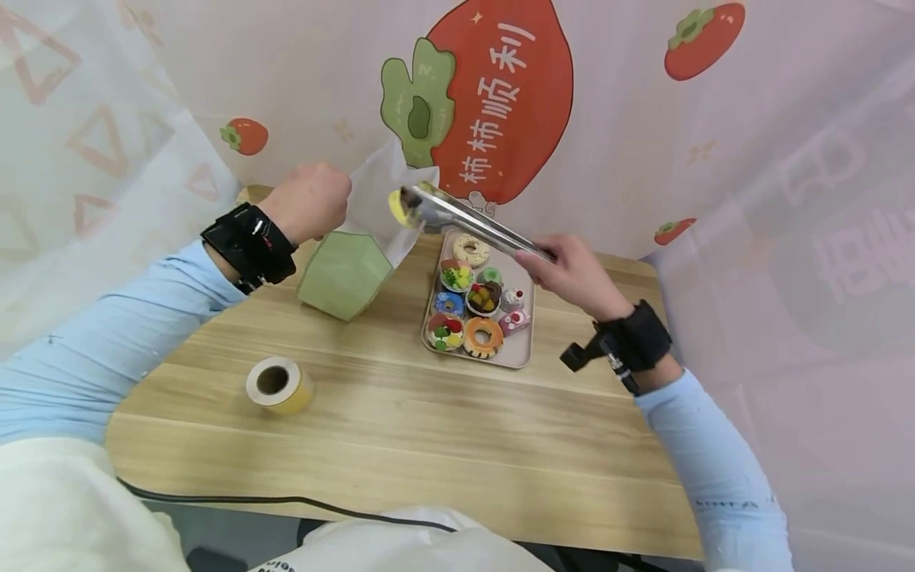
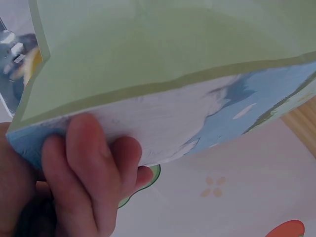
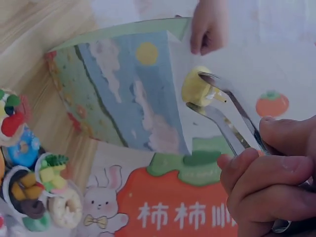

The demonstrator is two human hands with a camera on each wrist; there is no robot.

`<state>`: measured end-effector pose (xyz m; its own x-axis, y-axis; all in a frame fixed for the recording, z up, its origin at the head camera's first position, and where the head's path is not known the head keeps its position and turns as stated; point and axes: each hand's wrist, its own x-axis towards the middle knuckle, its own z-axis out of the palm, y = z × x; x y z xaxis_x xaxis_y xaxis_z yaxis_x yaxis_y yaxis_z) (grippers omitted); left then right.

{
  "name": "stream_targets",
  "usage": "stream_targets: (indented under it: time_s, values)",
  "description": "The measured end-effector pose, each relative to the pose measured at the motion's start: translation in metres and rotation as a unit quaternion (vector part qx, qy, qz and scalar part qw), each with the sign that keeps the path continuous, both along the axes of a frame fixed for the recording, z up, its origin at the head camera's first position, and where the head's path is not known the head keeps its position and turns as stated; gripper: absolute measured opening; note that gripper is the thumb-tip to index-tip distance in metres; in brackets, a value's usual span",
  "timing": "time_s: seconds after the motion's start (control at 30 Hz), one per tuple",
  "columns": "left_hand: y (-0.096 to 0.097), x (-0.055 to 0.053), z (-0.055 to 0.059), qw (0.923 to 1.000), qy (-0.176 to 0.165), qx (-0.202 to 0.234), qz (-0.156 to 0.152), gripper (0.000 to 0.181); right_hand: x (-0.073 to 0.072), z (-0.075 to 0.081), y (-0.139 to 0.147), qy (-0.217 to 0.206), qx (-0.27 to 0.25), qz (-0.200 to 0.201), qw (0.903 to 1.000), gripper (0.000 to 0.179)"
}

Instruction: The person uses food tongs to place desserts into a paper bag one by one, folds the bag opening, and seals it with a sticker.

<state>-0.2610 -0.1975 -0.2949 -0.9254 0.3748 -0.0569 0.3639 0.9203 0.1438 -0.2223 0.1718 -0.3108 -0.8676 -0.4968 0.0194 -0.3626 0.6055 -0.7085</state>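
My left hand [image 1: 310, 199] grips the rim of a paper bag [image 1: 346, 274], its fingers [image 2: 89, 153] curled against the bag's painted side in the left wrist view. The bag has a green base and a sky picture with clouds and a yellow sun. In my right hand [image 1: 572, 270] are metal tongs [image 1: 486, 226], whose tips pinch a small yellow piece of toy food [image 3: 195, 88]. That piece hangs beside the bag's mouth, apart from the left hand. A tray [image 1: 516, 349] of toy food lies below the tongs.
Toy donuts, including an orange one [image 1: 483, 338], and small filled bowls [image 1: 445, 331] crowd the tray. A tape roll [image 1: 289, 389] stands on the wooden table [image 1: 400, 429] at left. Printed curtains [image 1: 615, 143] surround the table; a black cable [image 1: 286, 500] runs along its front edge.
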Motion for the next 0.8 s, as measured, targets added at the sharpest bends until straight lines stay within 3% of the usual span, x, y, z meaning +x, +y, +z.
stream_targets:
  time_s: [0.17, 0.33, 0.47, 0.57, 0.7, 0.8]
  values:
    - [0.000, 0.000, -0.001, 1.0000, 0.004, 0.009, -0.001, 0.028, -0.026, 0.014, -0.042, 0.052, 0.070, 0.050, 0.9949, 0.022]
    - [0.000, 0.002, -0.002, 0.9998, -0.002, 0.017, 0.002, 0.028, -0.043, 0.022, -0.083, 0.063, 0.143, 0.085, 0.9840, 0.024]
    - [-0.001, 0.003, -0.001, 0.9999, -0.002, 0.013, -0.002, 0.027, -0.047, 0.025, -0.114, 0.078, 0.231, 0.104, 0.9643, 0.027]
    - [-0.001, 0.003, -0.001, 0.9999, -0.001, 0.013, -0.004, 0.027, -0.048, 0.024, -0.135, 0.115, 0.281, 0.119, 0.9452, 0.030]
    - [-0.001, 0.002, -0.001, 1.0000, 0.003, 0.004, -0.002, 0.026, -0.053, 0.017, -0.157, 0.156, 0.306, 0.147, 0.9277, 0.027]
    - [0.000, 0.001, -0.002, 0.9999, 0.012, -0.005, -0.007, 0.026, -0.058, 0.012, -0.169, 0.157, 0.316, 0.170, 0.9199, 0.020]
